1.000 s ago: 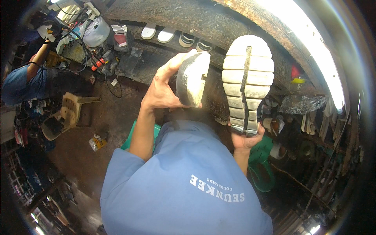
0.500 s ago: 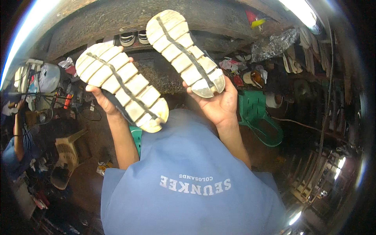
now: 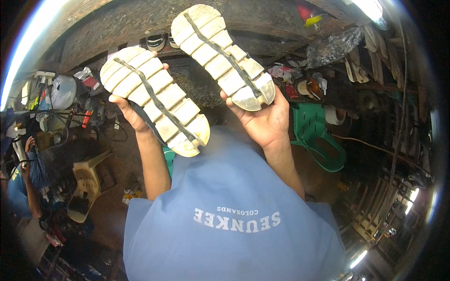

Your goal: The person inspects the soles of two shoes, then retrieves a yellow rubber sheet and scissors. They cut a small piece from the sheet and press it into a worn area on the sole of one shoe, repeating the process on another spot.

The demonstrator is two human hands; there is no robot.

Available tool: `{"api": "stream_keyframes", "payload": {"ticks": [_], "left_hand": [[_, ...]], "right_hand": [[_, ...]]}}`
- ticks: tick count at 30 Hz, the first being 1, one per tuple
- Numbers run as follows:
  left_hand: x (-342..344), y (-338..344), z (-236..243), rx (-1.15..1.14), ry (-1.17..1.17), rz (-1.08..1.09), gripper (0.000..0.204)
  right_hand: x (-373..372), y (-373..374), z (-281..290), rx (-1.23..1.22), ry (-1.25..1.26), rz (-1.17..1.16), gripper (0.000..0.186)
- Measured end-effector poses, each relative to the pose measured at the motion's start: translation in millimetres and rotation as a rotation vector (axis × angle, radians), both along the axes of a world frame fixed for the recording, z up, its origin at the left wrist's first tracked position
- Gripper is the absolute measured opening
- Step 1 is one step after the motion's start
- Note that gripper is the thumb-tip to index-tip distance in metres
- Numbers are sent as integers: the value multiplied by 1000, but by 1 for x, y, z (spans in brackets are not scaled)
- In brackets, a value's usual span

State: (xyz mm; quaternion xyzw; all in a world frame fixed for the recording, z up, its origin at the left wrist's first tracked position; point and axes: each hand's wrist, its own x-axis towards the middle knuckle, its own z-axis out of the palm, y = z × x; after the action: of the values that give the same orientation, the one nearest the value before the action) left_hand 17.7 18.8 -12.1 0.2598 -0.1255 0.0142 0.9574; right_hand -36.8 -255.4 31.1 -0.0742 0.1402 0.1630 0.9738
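Between the thumb and fingers of the left hand [image 3: 133, 118] sits a shoe with a cream, segmented, dark-striped sole [image 3: 152, 96]; the right hand [image 3: 269, 123] grips a matching cream-soled shoe [image 3: 218, 58] by its near end. Seemingly, both soles are being inspected; turning either calls for a firm hold.

Includes a green chair [image 3: 307, 122] at right, a beige chair [image 3: 86, 175] at left and crumpled plastic [image 3: 335, 49] at upper right.
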Motion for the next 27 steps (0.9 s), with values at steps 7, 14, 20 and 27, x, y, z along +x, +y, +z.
{"api": "stream_keyframes", "payload": {"ticks": [7, 14, 20, 27], "left_hand": [[0, 4, -2, 1, 16, -32, 113], [-1, -2, 2, -41, 31, -5, 110], [-1, -1, 0, -101, -5, -55, 113], [1, -3, -4, -230, -40, -125, 113]], "right_hand": [[-1, 3, 5, -14, 39, 5, 55], [0, 3, 6, -4, 21, -1, 59], [2, 2, 4, -35, 3, -1, 61], [12, -7, 5, -130, -15, 20, 58]]}}
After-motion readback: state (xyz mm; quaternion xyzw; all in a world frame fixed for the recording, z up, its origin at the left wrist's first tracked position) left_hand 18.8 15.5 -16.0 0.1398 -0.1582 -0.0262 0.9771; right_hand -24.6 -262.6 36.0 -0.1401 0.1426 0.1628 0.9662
